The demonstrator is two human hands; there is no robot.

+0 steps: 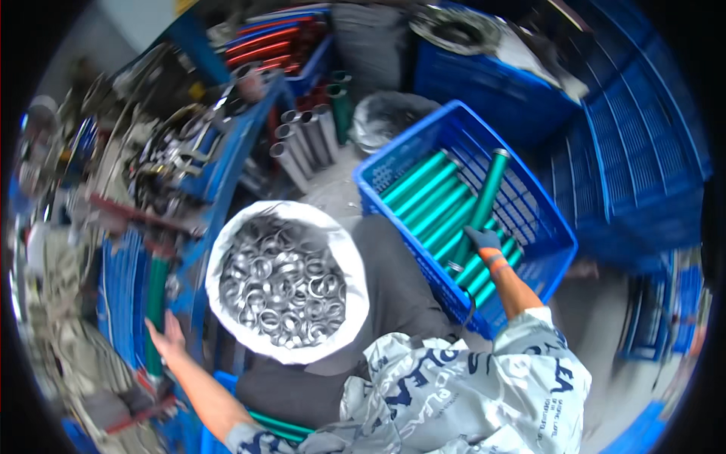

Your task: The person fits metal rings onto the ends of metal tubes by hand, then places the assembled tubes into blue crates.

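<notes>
My right hand [484,240], in a dark glove with an orange cuff, is closed on a green metal tube [493,180]. That tube lies at a slant over a row of similar green tubes [426,198] inside a blue plastic crate [556,219]. On the left, my bare left hand [169,337] has its fingers spread beside another green tube [156,291]. This one stands lengthwise between parts of a machine; whether my fingers touch it I cannot tell. Between my arms, a white-lined round container [355,276] holds many silvery metal rings [283,284].
A blue machine frame [219,200] with cluttered metal parts runs along the left. Bare grey tubes [306,140] stand upright beyond the ring container. Red tubes [265,49] fill a bin at the back. Stacked blue crates [643,144] rise on the right. More green tubes [280,427] lie below my lap.
</notes>
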